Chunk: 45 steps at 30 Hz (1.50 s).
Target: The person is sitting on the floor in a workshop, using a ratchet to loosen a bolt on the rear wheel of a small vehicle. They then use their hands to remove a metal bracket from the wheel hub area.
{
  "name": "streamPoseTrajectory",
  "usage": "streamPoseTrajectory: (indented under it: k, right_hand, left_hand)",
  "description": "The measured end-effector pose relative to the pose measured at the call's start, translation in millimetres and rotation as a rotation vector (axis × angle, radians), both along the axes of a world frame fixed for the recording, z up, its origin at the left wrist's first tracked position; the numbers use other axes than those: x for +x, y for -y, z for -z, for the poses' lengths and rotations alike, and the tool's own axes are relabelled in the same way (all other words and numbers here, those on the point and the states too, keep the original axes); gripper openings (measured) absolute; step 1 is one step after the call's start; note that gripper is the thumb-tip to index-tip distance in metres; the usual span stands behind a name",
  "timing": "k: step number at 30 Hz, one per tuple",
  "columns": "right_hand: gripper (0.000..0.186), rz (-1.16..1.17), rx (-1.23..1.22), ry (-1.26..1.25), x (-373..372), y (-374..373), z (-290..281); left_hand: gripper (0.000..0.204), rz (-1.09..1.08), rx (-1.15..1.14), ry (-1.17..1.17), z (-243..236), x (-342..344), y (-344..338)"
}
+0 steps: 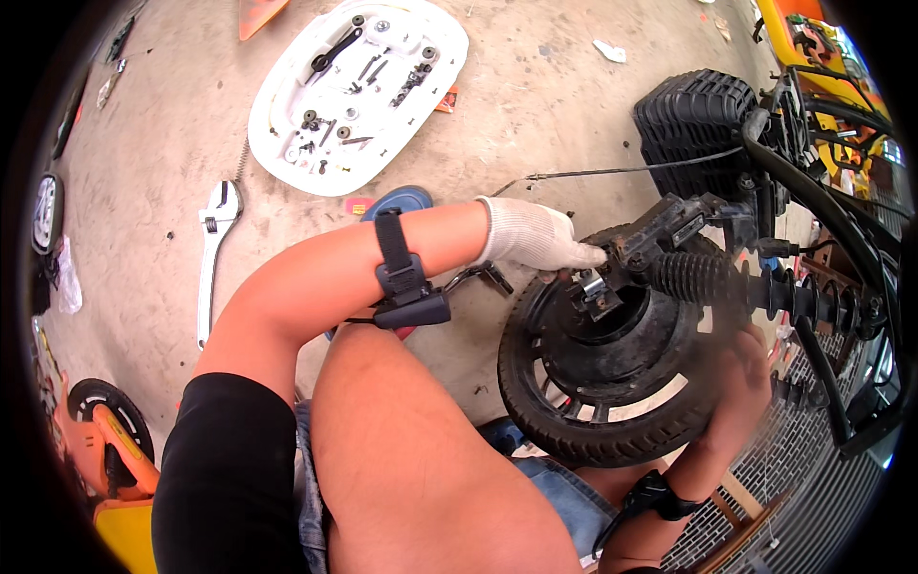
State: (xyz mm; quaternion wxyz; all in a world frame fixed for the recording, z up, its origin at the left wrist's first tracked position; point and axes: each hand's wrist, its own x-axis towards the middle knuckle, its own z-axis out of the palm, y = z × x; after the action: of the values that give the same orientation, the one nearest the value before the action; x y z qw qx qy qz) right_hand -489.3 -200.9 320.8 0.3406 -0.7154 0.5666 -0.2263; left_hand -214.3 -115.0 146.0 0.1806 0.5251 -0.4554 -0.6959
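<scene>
My left hand, in a white knit glove, reaches to the hub of a black-tyred wheel. Its fingers close in at the axle end, against a small silver metal bracket; the fingertips' underside is hidden. Just beyond them, a black swing arm and a ribbed rubber boot on a coil-spring shock absorber run to the right. Bare and smeared, my right hand is at the wheel's right side, near the tyre and the shock absorber. I cannot make out its fingers.
A white tray-like shell holding bolts and small parts lies on the floor at the far left. Nearer is a large adjustable wrench. A second knobbly tyre and a black tubular frame stand at the right. A thin cable crosses behind my glove.
</scene>
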Motion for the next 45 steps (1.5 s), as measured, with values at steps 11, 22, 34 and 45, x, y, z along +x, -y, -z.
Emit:
streamPoseTrajectory:
  k: [11,22,34,45]
  right_hand:
    - [0.023,0.009,0.006,0.029,-2,1,2]
    - [0.024,0.004,-0.008,-0.011,2,-1,-1]
    - [0.023,-0.021,-0.042,-0.023,1,-1,0]
    - [0.022,0.025,-0.009,-0.020,5,-2,-1]
  left_hand:
    - [0.064,-0.047,-0.303,0.091,5,-8,-5]
    - [0.065,-0.072,-0.291,0.105,-6,-15,-4]
    - [0.060,-0.129,-0.271,0.053,14,-2,-10]
    - [0.063,-0.050,-0.020,-0.005,-5,-7,-8]
